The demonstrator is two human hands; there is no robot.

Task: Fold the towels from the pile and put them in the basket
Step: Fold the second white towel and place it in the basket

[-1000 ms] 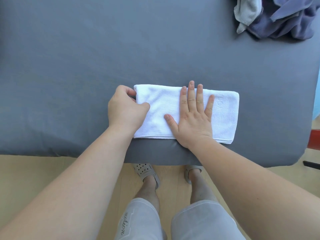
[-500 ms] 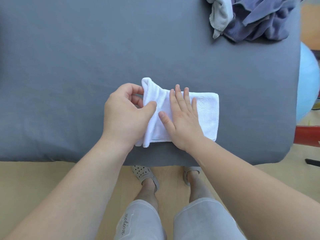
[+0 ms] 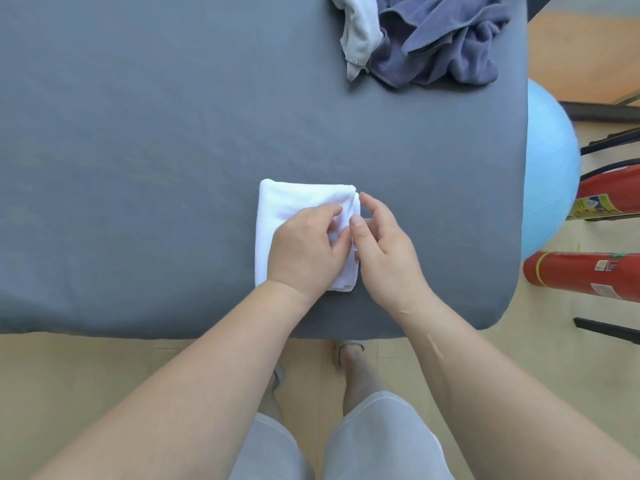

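A white towel lies folded into a small rectangle on the grey table, near the front edge. My left hand rests on top of it, fingers and thumb curled, pinching the folded-over layer at the towel's right edge. Just to the right, my right hand has loosely straight fingers and its thumb touches that same edge. The pile of unfolded towels, purple-blue ones with a light grey one, sits at the table's far right. No basket is in view.
A light blue exercise ball sits just past the table's right edge. Two red fire extinguishers lie on the floor beside it, with dark metal legs behind. Wooden floor and my feet show below the front edge.
My left hand carried the towel's left end over to the right, halving its length. My right hand lifted off the towel's top and moved to its right edge. The view shifted right.
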